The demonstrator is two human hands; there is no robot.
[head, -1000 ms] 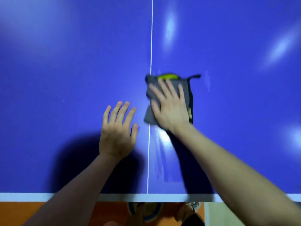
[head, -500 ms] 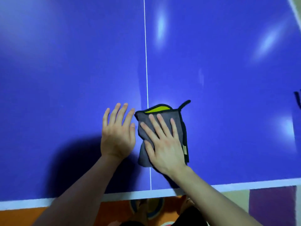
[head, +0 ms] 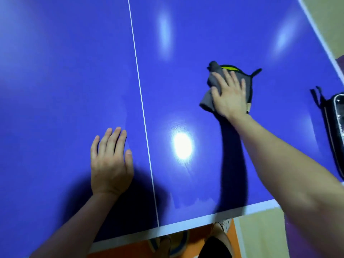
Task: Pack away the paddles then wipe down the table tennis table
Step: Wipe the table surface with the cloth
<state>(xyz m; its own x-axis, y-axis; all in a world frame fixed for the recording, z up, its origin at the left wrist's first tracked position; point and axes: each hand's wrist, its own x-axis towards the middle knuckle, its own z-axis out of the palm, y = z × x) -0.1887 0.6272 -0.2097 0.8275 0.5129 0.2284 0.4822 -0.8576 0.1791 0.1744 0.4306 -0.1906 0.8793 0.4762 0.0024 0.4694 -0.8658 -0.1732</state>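
Note:
A grey cloth with black trim and a yellow-green patch lies on the blue table tennis table, right of the white centre line. My right hand presses flat on the cloth with straight fingers. My left hand rests flat on the table left of the centre line, holding nothing. A black paddle case with a clear panel and a strap lies at the right edge of view; whether paddles are inside is hidden.
The table's white near edge runs across the bottom and its right edge slants at the upper right. Below are an orange and beige floor and my feet in sandals. Ceiling lights glare on the surface.
My right hand has slid the cloth from beside my left hand out to the right and farther away. The left hand stayed put. The case has come further into view.

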